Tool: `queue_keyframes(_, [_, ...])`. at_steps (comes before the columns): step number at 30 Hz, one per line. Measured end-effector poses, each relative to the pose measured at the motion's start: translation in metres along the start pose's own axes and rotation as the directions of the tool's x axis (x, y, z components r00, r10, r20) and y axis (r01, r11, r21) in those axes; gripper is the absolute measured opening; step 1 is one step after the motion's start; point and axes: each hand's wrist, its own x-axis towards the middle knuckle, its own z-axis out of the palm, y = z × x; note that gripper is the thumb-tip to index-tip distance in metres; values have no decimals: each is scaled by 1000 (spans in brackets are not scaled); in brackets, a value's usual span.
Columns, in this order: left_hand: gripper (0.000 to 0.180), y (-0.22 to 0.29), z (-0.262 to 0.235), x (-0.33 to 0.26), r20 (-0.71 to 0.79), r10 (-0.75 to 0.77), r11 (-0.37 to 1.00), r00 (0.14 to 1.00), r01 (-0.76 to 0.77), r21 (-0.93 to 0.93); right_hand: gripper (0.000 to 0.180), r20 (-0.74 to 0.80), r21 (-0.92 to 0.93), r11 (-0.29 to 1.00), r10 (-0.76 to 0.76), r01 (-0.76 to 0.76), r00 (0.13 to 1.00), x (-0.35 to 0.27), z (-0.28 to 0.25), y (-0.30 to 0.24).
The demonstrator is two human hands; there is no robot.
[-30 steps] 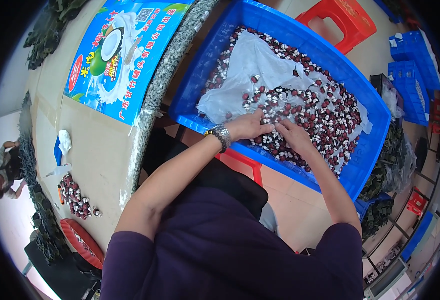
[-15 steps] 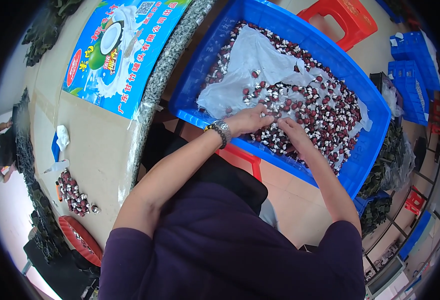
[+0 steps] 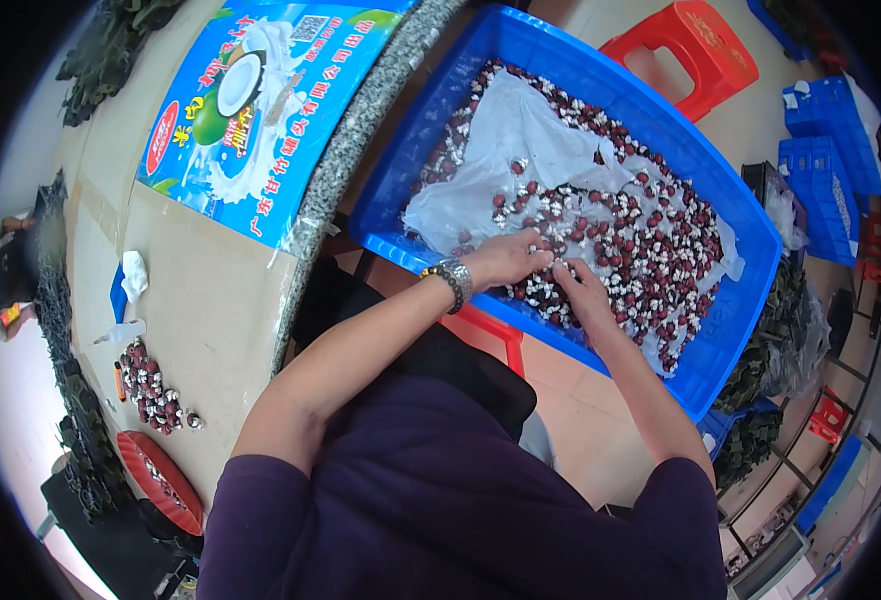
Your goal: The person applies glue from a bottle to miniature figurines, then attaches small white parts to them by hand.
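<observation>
My left hand (image 3: 509,259), with beaded and metal bands at its wrist, is over the near side of a large blue plastic crate (image 3: 736,325). My right hand (image 3: 591,300) is beside it, and the fingertips of both almost meet. Their fingers are pinched together; whatever small thing lies between them is hidden. Below and beyond the hands, many small dark red balls with white, tuft-like bits (image 3: 651,240) fill the crate. Part of them lies on a crumpled white sheet (image 3: 521,130), which shows bare toward the crate's far left.
At the left stands a table with a stone edge (image 3: 356,140) and a blue printed sheet (image 3: 281,110). A pile of similar balls (image 3: 151,390), an orange pen (image 3: 120,382) and a red dish (image 3: 161,482) lie there. Beyond the crate are a red stool (image 3: 696,60) and blue bins (image 3: 819,190).
The whole view has shifted slightly, with the crate and table appearing a little lower and further right. Both hands stay together over the crate's near side, their fingers slightly rearranged.
</observation>
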Motion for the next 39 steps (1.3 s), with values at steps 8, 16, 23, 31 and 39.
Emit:
queue_keyframes(8, [48, 20, -2, -10, 27, -124, 992, 992, 124, -16, 29, 174, 549, 798, 181, -248, 968, -14, 6, -21])
queue_keyframes(16, [55, 28, 7, -6, -98, -233, 967, 968, 220, -126, 33, 243, 629, 668, 316, -397, 917, -9, 7, -41])
queue_keyframes(23, [40, 35, 28, 3, -193, -321, 923, 927, 262, -281, 31, 188, 736, 553, 386, -390, 903, -7, 11, -44])
queue_keyframes(31, [36, 47, 47, -2, -521, -173, 984, 836, 121, -132, 24, 177, 781, 519, 348, -347, 921, -24, 6, -59])
queue_keyframes(39, [33, 97, 35, -15, -446, -135, 980, 885, 54, -190, 31, 77, 883, 401, 390, -244, 918, -36, -9, -66])
